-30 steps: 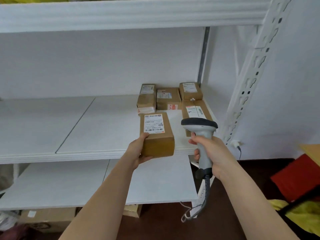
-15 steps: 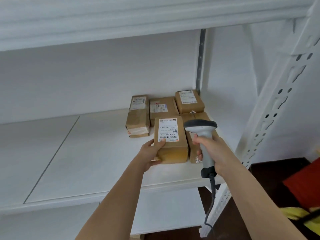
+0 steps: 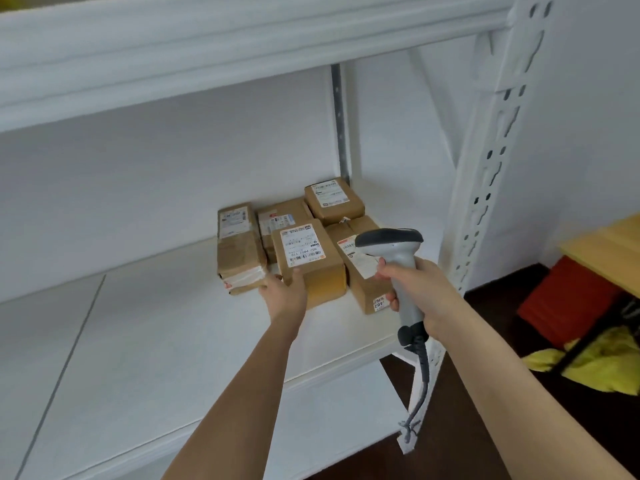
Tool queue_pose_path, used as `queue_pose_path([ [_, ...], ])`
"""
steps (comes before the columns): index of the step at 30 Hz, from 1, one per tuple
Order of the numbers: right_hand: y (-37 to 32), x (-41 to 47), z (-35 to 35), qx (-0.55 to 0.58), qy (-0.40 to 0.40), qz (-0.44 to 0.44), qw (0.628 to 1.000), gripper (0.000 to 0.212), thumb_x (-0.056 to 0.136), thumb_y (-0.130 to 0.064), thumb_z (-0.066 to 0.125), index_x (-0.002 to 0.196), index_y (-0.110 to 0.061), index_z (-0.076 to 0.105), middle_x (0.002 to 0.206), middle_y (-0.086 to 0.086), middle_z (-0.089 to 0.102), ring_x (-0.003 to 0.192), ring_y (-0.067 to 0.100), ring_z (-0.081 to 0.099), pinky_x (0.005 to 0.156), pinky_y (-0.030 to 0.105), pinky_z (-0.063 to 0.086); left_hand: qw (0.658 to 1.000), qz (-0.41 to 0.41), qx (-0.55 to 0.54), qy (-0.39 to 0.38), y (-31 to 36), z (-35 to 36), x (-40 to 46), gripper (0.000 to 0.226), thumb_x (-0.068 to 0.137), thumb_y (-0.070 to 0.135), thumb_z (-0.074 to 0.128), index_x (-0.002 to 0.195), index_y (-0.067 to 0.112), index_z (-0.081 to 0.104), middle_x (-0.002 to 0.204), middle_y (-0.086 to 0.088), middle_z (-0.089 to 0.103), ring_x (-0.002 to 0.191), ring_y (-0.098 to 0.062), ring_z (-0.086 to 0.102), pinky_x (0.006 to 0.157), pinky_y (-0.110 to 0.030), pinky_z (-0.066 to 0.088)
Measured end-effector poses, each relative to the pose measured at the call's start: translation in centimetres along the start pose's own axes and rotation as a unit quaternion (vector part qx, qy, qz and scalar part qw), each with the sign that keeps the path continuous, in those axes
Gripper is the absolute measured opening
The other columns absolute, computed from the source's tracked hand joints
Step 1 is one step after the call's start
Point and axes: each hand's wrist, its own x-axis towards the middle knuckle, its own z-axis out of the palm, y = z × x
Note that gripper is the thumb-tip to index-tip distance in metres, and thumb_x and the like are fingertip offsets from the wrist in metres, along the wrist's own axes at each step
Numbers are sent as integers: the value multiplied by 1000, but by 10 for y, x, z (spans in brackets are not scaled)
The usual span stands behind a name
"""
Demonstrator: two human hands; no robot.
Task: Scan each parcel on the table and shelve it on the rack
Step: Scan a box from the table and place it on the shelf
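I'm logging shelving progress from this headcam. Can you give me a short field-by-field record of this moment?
left hand: left hand grips the brown cardboard parcel with a white label, set on the white rack shelf
right hand: right hand holds the grey handheld barcode scanner
parcels already shelved: four other brown parcels, packed around it at the shelf's right end
placement: between the left parcel and the right parcel
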Motion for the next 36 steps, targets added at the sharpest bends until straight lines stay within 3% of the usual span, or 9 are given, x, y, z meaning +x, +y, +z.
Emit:
queue_pose_path([
  [3, 6, -34, -13, 24, 21, -5, 999, 22, 90, -20, 68, 110, -10, 64, 100, 13, 70, 56, 11, 54, 55, 26, 49, 1000, 18, -22, -14, 0, -5, -21, 38, 94, 14, 50, 131, 4, 45, 110, -4, 55, 77, -14, 49, 60, -26, 40],
  [5, 14, -58, -23, 24, 33, -9, 999, 20, 90, -20, 68, 108, -12, 65, 102, 13, 71, 57, 10, 54, 55, 24, 50, 999, 32, -25, 13, 0, -8, -36, 53, 92, 9, 50, 143, 5, 38, 121, -1, 49, 91, -22, 53, 70, -32, 42],
  [7, 26, -83, -35, 17, 52, -8, 998, 17, 89, -19, 68, 106, -16, 66, 103, 15, 71, 59, 11, 55, 56, 24, 51, 994, 71, 7, 83, -6, -3, -49, 52, 87, 3, 53, 138, 3, 41, 136, -12, 39, 114, -32, 49, 85, -37, 44],
  [10, 41, -121, -61, 32, 82, -13, 996, 14, 90, -16, 67, 104, -16, 67, 102, 17, 70, 57, 11, 54, 55, 26, 49, 981, 165, -10, 107, -8, 24, -82, 37, 80, -9, 50, 116, 0, 51, 125, -15, 41, 108, -26, 46, 82, -27, 38],
  [13, 48, -156, -102, 40, 141, -22, 989, 14, 91, -14, 65, 104, -14, 66, 96, 16, 68, 54, 11, 54, 53, 26, 47, 960, 277, -20, 42, 5, 71, -128, 25, 79, -11, 51, 99, 3, 53, 111, -15, 46, 89, -20, 45, 71, -22, 35],
  [19, 57, -218, -219, 120, 321, -54, 938, 18, 91, -14, 67, 108, -9, 63, 91, 14, 62, 52, 11, 51, 49, 25, 44, 841, 502, -36, -200, 32, 177, -259, 30, 68, -18, 53, 65, 9, 41, 84, -3, 39, 66, -7, 35, 60, -10, 34],
  [23, 73, -246, -300, 187, 412, -68, 889, 22, 92, -14, 67, 112, -7, 61, 96, 13, 64, 50, 9, 51, 46, 22, 45, 806, 509, -36, -300, 45, 249, -327, 34, 70, -16, 54, 63, 13, 38, 80, 11, 36, 67, -2, 42, 59, -10, 34],
  [30, 111, -276, -460, 227, 499, -34, 836, 15, 90, -11, 66, 104, -9, 62, 92, 15, 62, 52, 12, 51, 51, 26, 46, 781, 446, 29, -437, 39, 410, -440, 34, 81, -5, 56, 64, 16, 35, 85, 3, 38, 69, -12, 39, 61, -11, 33],
  [36, 121, -307, -619, 233, 583, -17, 778, 23, 87, -8, 67, 109, -9, 61, 94, 14, 61, 52, 12, 51, 48, 25, 45, 707, 368, 136, -588, 22, 542, -550, 10, 99, 26, 53, 93, 18, 57, 111, -1, 50, 79, -7, 52, 65, -15, 41],
])
